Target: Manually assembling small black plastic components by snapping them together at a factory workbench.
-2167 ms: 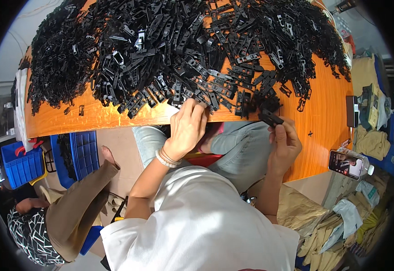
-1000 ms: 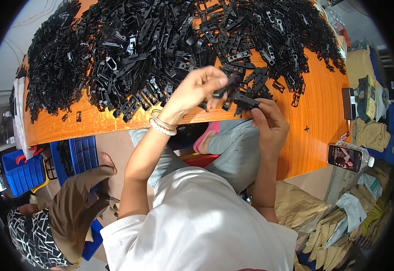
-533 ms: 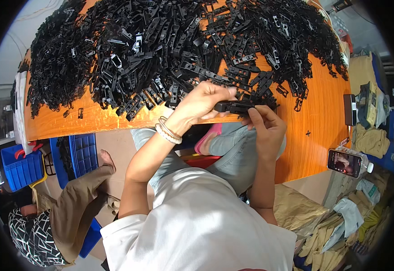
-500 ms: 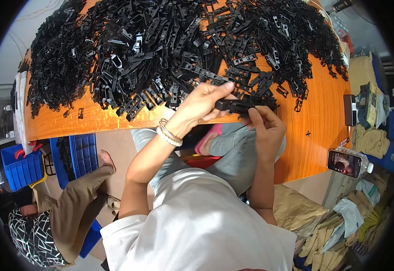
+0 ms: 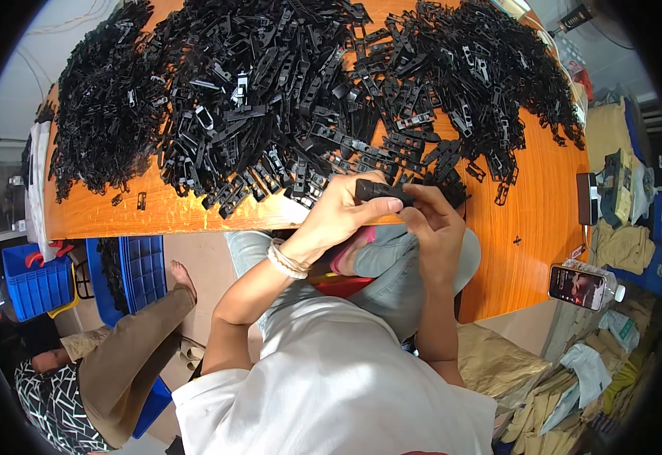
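Observation:
My left hand [image 5: 344, 210] is closed around a long black plastic part [image 5: 375, 192], with the thumb lying along its near side. At the part's right end, the thumb and fingertips of my right hand [image 5: 438, 221] pinch together on it. Both hands are above my lap at the table's near edge. What sits between the right fingertips is partly hidden. Just beyond the hands, many loose black plastic parts [image 5: 361, 155] with rectangular openings lie in a spread heap.
Large heaps of black parts [image 5: 259, 68] cover the far side of the orange wooden table [image 5: 490, 258]. A phone [image 5: 577, 288] leans on a bottle at the right edge. Blue crates [image 5: 39, 280] stand on the floor at left, near another person's leg [image 5: 130, 341].
My left hand has turned and moved slightly nearer, its thumb now over the black part. My right fingers have closed in against the part's end.

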`<state>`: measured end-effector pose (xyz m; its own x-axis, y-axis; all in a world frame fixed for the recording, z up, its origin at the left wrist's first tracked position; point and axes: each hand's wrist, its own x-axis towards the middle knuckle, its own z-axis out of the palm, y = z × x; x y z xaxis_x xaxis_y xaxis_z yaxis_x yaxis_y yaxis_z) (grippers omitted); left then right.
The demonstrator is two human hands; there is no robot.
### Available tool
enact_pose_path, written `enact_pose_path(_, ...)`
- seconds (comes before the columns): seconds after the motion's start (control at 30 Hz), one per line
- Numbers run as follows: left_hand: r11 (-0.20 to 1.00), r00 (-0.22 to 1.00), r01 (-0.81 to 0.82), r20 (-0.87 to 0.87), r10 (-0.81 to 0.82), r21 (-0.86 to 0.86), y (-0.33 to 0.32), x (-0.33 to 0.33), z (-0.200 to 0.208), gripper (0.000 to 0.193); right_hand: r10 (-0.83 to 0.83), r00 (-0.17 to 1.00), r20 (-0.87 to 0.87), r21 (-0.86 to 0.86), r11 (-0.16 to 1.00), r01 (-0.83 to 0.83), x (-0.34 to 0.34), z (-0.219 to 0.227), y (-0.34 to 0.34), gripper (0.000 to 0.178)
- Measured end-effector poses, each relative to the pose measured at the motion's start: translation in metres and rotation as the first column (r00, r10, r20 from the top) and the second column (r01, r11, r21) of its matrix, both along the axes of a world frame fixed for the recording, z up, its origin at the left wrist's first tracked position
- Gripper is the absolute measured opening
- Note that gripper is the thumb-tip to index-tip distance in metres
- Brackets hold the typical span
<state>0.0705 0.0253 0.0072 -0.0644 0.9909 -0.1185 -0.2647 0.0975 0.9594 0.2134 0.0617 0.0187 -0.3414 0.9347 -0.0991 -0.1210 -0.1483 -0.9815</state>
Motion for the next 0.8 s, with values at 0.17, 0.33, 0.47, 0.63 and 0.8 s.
enact_pose_path(0.17, 0.997, 0.997, 0.065, -0.031, -0.064, 0.033, 0.014, -0.01, 0.021, 0.023, 0.057, 0.998, -0.037, 0.103, 0.993, -0.053, -0.004, 0.012, 0.013, 0.019)
enact_pose_path(0.33, 0.967, 0.967, 0.246, 0.048, -0.249, 0.061, 0.038, -0.029, 0.027, 0.026, 0.068, 0.995, -0.067, 0.168, 0.984, -0.056, -0.012, 0.023, 0.029, 0.018)
enact_pose_path(0.47, 0.888, 0.89, 0.381, -0.361, -0.277, 0.258, 0.09, -0.065, 0.027, 0.046, -0.118, 0.991, -0.057, 0.084, 0.989, 0.122, -0.013, 0.013, 0.046, 0.018)
enact_pose_path(0.63, 0.979, 0.438, -0.024, -0.878, 0.191, 0.202, 0.179, -0.13, 0.027, 0.022, -0.091, 0.995, -0.047, 0.038, 0.995, 0.093, -0.011, 0.003, 0.046, 0.02)
enact_pose_path(0.8, 0.966, 0.02, 0.113, -0.972, 0.233, 0.233, 0.263, -0.171, -0.016, 0.024, 0.02, 0.999, -0.047, 0.009, 1.0, -0.02, -0.017, -0.005, 0.041, 0.016)
